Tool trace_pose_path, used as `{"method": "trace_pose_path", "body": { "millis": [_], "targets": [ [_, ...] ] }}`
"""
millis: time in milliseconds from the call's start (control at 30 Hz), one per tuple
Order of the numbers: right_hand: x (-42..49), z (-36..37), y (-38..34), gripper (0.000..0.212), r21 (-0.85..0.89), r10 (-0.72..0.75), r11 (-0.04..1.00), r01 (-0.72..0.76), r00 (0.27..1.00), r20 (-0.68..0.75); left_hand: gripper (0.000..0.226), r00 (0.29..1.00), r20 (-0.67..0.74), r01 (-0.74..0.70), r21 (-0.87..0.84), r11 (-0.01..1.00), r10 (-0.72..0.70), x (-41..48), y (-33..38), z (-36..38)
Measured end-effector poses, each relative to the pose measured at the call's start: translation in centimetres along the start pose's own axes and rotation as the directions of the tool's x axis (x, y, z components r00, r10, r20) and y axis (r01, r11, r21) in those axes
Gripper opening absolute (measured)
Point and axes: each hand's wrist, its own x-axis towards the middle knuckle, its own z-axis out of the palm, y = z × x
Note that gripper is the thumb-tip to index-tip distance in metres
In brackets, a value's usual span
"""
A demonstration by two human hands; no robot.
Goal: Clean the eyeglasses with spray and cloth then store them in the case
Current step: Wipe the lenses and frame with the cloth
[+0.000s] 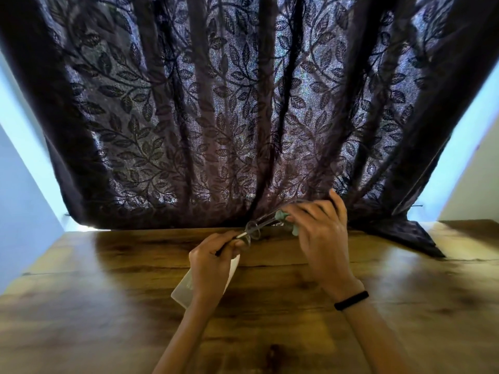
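Observation:
Thin-framed eyeglasses (253,230) hang in the air above the wooden table (297,306), held between both hands. My left hand (213,261) pinches one temple arm at the near left end. My right hand (318,233) presses a pale green cloth (286,218) around the far lens, which the cloth and fingers mostly hide. A white glasses case (183,288) lies flat on the table under my left wrist, partly covered by it. No spray bottle shows in this view.
A dark curtain with a leaf pattern (229,117) hangs just behind the table's far edge, and its right end drapes onto the tabletop (405,236). Pale walls flank it on both sides. A black band (351,300) circles my right wrist.

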Motion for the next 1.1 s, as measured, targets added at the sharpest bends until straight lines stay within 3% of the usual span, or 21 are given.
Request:
{"method": "trace_pose_path", "body": {
  "millis": [100,200,300,400,433,500,600,667,733,833,967,1100],
  "targets": [
    [-0.4,0.0,0.2,0.024,0.206,0.180,0.962,-0.177,0.984,0.001,0.043,1.000,-0.001,0.024,0.004,1.000,-0.024,-0.2,0.0,0.1],
    [-1.3,0.3,-0.2,0.021,0.414,0.349,0.855,-0.312,0.937,-0.015,0.039,0.999,-0.004,0.037,0.020,0.999,-0.037,-0.4,-0.4,0.2],
    [-1.8,0.6,0.3,0.024,0.650,0.563,0.588,-0.482,0.820,0.100,0.034,0.995,0.005,0.098,0.001,0.995,-0.098,-0.5,-0.8,0.2],
    [-1.7,0.7,1.3,0.023,0.790,0.681,0.185,-0.585,0.656,0.326,0.026,0.991,0.009,0.135,-0.005,0.991,-0.135,-0.4,-1.2,-0.5],
    [-1.6,0.6,1.8,0.022,0.795,0.696,0.140,-0.591,0.629,0.345,0.024,0.989,0.009,0.150,-0.006,0.989,-0.150,-0.4,-1.4,-0.8],
    [-1.4,0.7,2.6,0.023,0.758,0.697,0.245,-0.605,0.653,0.296,0.019,0.988,0.020,0.152,0.022,0.988,-0.153,-0.3,-1.7,-1.5],
    [-0.8,0.9,2.6,0.022,0.638,0.552,0.559,-0.531,0.812,0.192,0.015,0.991,0.042,0.123,0.066,0.990,-0.126,-0.1,-1.6,-1.9],
    [-0.4,1.4,2.2,0.022,0.486,0.357,0.796,-0.362,0.928,0.107,0.015,0.991,0.059,0.115,0.058,0.992,-0.118,0.0,-1.1,-1.9],
    [0.1,2.1,1.8,0.022,0.267,0.112,0.955,-0.127,0.991,0.071,0.014,0.988,0.093,0.120,0.060,0.991,-0.125,0.1,-0.6,-1.9],
    [0.8,3.5,1.3,0.019,0.032,-0.140,0.990,0.136,0.967,0.211,0.015,0.985,0.133,0.105,0.060,0.993,-0.112,0.3,0.2,-2.1],
    [0.6,5.7,1.6,0.025,-0.038,-0.172,0.974,0.221,0.843,0.509,0.016,0.990,0.136,0.027,0.041,0.999,-0.032,0.6,1.2,-2.4],
    [-0.5,6.4,0.8,0.022,-0.136,-0.161,0.944,0.300,0.780,0.605,0.013,0.993,0.117,-0.022,0.067,0.998,0.014,0.7,1.6,-2.5]
  ]
}}
